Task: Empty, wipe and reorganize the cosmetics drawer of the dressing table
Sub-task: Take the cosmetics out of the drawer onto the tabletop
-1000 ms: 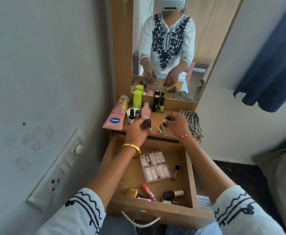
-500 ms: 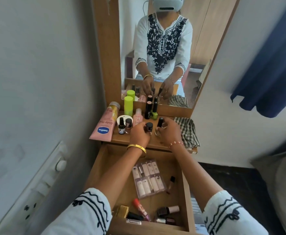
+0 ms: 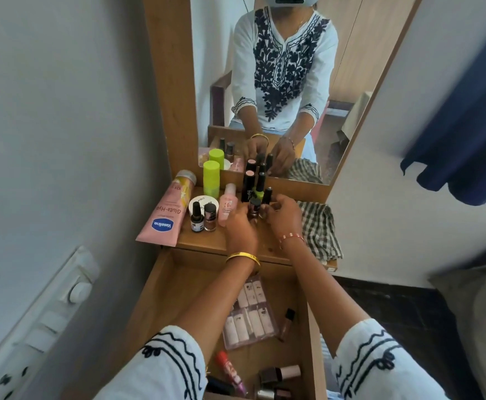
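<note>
A soft pink Vaseline tube (image 3: 164, 215) lay at the shelf's nine o'clock edge, its long axis running from the flat crimped end near the viewer to the cap pointing at one o'clock. Right of it stood a matte lime cylinder (image 3: 211, 179), a round white jar (image 3: 203, 202), two small glossy nail polish bottles (image 3: 203, 217) and a pink bottle (image 3: 228, 205), all upright. The left hand (image 3: 240, 230) curled around a dark-capped polish bottle (image 3: 254, 206), held upright on the wooden dressing table (image 3: 207, 241). The right hand (image 3: 284, 218) pinched a slim black tube (image 3: 267, 195), also upright. A checked woven cloth (image 3: 319, 230) lay crumpled at three o'clock. Toward six o'clock the open wooden drawer (image 3: 166, 295) held a clear flat packet of sachets (image 3: 249, 313), a red lip balm (image 3: 230, 370) and squat bottles lying on their sides.
</note>
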A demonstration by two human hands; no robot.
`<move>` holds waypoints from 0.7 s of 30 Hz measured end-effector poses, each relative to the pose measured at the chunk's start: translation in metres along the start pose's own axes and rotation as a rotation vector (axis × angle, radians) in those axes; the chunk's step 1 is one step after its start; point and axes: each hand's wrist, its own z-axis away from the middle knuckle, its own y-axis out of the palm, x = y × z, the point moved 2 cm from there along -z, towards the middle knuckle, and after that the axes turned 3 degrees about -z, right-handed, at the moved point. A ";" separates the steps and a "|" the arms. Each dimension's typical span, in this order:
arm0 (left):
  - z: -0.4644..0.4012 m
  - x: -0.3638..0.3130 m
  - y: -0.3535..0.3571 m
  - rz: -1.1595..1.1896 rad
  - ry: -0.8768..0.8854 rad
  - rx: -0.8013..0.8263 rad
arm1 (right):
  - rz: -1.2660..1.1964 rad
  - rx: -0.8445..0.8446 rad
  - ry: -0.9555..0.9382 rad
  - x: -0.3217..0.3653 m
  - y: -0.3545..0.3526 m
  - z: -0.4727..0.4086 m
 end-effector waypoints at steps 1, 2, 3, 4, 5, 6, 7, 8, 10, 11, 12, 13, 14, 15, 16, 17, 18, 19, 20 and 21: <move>-0.002 -0.001 0.002 0.009 -0.013 0.000 | -0.016 -0.006 0.001 -0.001 0.001 -0.002; -0.004 -0.003 0.003 0.019 -0.018 0.002 | -0.036 -0.012 0.002 -0.002 0.001 -0.004; -0.006 -0.004 0.005 0.025 -0.017 0.006 | -0.046 -0.017 0.003 -0.003 0.002 -0.006; -0.007 -0.006 0.006 0.024 -0.013 0.012 | -0.042 -0.022 0.001 -0.004 0.003 -0.007; -0.009 -0.007 0.007 0.021 -0.011 0.018 | -0.026 -0.026 -0.003 -0.004 0.003 -0.009; -0.010 -0.008 0.008 0.016 -0.013 0.023 | -0.012 -0.028 -0.007 -0.005 0.004 -0.010; -0.012 -0.008 0.008 0.013 -0.017 0.024 | -0.004 -0.027 -0.009 -0.004 0.005 -0.011; -0.013 -0.009 0.010 0.007 -0.021 0.028 | -0.003 -0.025 -0.009 -0.005 0.005 -0.012; -0.014 -0.008 0.010 -0.008 -0.021 0.039 | -0.001 -0.015 -0.013 -0.004 0.005 -0.012; -0.014 -0.007 0.011 -0.012 -0.018 0.048 | 0.005 -0.014 -0.016 -0.005 0.005 -0.012; -0.014 -0.007 0.011 -0.013 -0.015 0.056 | 0.011 -0.015 -0.020 -0.005 0.005 -0.012; -0.012 -0.007 0.011 -0.010 -0.009 0.063 | 0.016 -0.018 -0.025 -0.005 0.004 -0.011; -0.011 -0.007 0.011 -0.006 -0.007 0.064 | 0.016 -0.019 -0.026 -0.004 0.004 -0.011; -0.009 -0.008 0.009 0.004 -0.008 0.059 | 0.013 -0.020 -0.025 -0.004 0.003 -0.010; -0.007 -0.009 0.007 0.017 -0.011 0.053 | 0.010 -0.020 -0.021 -0.003 0.003 -0.009; -0.005 -0.009 0.005 0.028 -0.007 0.050 | 0.005 -0.021 -0.016 -0.002 0.002 -0.007; -0.003 -0.009 0.004 0.032 0.005 0.052 | 0.000 -0.022 -0.010 -0.001 0.002 -0.005; -0.001 -0.009 0.001 0.033 0.023 0.059 | -0.008 -0.024 -0.003 0.000 0.001 -0.003; 0.002 -0.009 -0.002 0.035 0.040 0.067 | -0.016 -0.028 0.004 0.001 -0.001 0.001; 0.005 -0.009 -0.005 0.039 0.054 0.072 | -0.023 -0.037 0.009 0.002 -0.003 0.004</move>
